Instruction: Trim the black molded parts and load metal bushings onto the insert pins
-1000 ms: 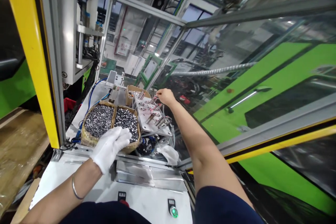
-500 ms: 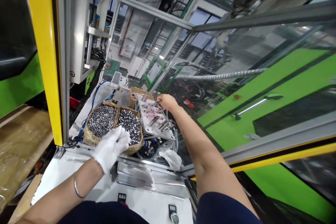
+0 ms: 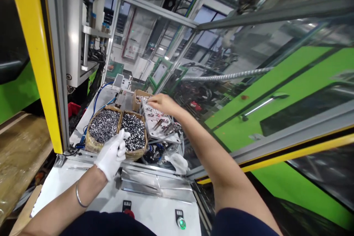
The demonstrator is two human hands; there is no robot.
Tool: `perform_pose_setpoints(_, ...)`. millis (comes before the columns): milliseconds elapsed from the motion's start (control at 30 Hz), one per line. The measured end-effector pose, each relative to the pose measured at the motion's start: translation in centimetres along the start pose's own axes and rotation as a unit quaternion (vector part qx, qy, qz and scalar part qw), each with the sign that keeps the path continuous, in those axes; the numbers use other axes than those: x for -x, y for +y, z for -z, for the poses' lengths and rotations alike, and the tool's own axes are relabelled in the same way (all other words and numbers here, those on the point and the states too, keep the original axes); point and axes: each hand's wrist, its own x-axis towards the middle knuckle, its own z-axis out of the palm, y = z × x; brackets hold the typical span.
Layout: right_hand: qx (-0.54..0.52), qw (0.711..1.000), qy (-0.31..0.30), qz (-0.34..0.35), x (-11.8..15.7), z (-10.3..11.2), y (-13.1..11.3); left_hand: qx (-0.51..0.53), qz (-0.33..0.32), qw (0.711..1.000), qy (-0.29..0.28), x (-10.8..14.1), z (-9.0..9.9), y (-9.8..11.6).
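My left hand (image 3: 112, 153), in a white glove, hovers over the front of two open boxes of small metal parts. Its fingers are curled in; anything inside them is hidden. Small ring-shaped metal pieces (image 3: 103, 123) fill the left box, and shinier, darker nut-like pieces (image 3: 134, 129) fill the right one. My bare right hand (image 3: 163, 104) reaches to the far end of a metal fixture plate (image 3: 155, 132) with upright pins. Its fingertips are pinched together at the plate, and what they grip is too small to make out.
Behind the fixture is another cardboard box (image 3: 137, 100). Clear plastic (image 3: 177, 162) and hoses lie by the fixture's front. A flat metal plate (image 3: 143, 184), a red button (image 3: 128, 213) and a green-lit button (image 3: 181, 223) are nearer me. Yellow-edged frame posts (image 3: 35, 51) bound the workspace.
My right hand has moved left along the fixture to its far end. My left hand has shifted slightly left, its fingers more curled. The front right button now glows green.
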Motion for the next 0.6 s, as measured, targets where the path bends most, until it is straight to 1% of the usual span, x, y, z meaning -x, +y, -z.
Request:
perform_pose_setpoints(33, -0.066, 0.994, 0.008, 0.084, 0.8, -0.2, -2.2, -0.005, 0.001, 1.000, -0.004, -0.2, -0.1, 0.0)
perform_pose_setpoints(67, -0.119, 0.979, -0.001, 0.163, 1.6, -0.4, -4.5, -0.009, 0.001, 1.000, -0.004, -0.3, -0.2, -0.1)
perform_pose_setpoints(100, -0.148, 0.964, -0.012, 0.221, 2.3, -0.8, -6.5, -0.013, -0.002, 1.000, -0.003, -0.5, -0.3, -0.2)
perform_pose_setpoints(133, -0.163, 0.953, -0.012, 0.254, 3.0, -1.1, -8.1, -0.019, -0.009, 1.000, -0.003, -0.6, -0.3, -0.2)
perform_pose_setpoints(167, -0.174, 0.946, -0.010, 0.274, 3.5, -1.4, -9.3, -0.028, -0.018, 0.999, -0.004, -0.8, -0.3, -0.2)
perform_pose_setpoints(200, -0.182, 0.942, -0.006, 0.281, 3.7, -1.6, -10.0, -0.046, -0.030, 0.998, -0.005, -1.0, -0.2, -0.2)
perform_pose_setpoints(233, -0.190, 0.941, -0.001, 0.281, 3.7, -1.7, -10.2, -0.078, -0.045, 0.996, -0.007, -1.2, -0.1, 0.0)
perform_pose_setpoints(267, -0.198, 0.941, 0.001, 0.275, 3.3, -1.6, -9.8, -0.130, -0.071, 0.989, -0.007, -1.5, 0.1, 0.3)
perform_pose_setpoints(300, -0.201, 0.945, 0.003, 0.259, 2.8, -1.4, -8.9, -0.203, -0.113, 0.973, 0.002, -1.9, 0.3, 0.7)
perform_pose_setpoints(333, -0.192, 0.956, 0.012, 0.222, 2.0, -1.2, -7.7, -0.293, -0.171, 0.940, 0.021, -2.4, 0.5, 1.2)
perform_pose_setpoints(367, -0.173, 0.970, 0.029, 0.167, 1.0, -0.9, -6.2, -0.392, -0.240, 0.887, 0.049, -2.9, 0.7, 1.9)
perform_pose_setpoints(400, -0.145, 0.983, 0.054, 0.096, 0.0, -0.6, -4.5, -0.489, -0.305, 0.813, 0.080, -3.5, 1.0, 2.5)
perform_pose_setpoints(433, -0.099, 0.991, 0.087, -0.001, -1.0, -0.4, -2.6, -0.576, -0.355, 0.728, 0.107, -4.2, 1.3, 3.1)
perform_pose_setpoints(467, -0.073, 0.990, 0.108, -0.053, -2.0, -0.3, -0.8, -0.651, -0.381, 0.645, 0.123, -4.8, 1.6, 3.6)
perform_pose_setpoints(500, -0.056, 0.988, 0.116, -0.088, -2.8, -0.3, 0.9, -0.711, -0.387, 0.573, 0.127, -5.3, 2.0, 4.0)
perform_pose_setpoints(533, -0.039, 0.986, 0.116, -0.117, -3.4, -0.5, 2.4, -0.756, -0.383, 0.517, 0.123, -5.8, 2.3, 4.3)
perform_pose_setpoints(567, -0.023, 0.984, 0.107, -0.139, -3.9, -0.8, 3.7, -0.787, -0.377, 0.475, 0.115, -6.1, 2.6, 4.4)
perform_pose_setpoints(600, -0.010, 0.983, 0.096, -0.155, -4.2, -1.3, 4.8, -0.804, -0.377, 0.447, 0.106, -6.2, 2.9, 4.3)
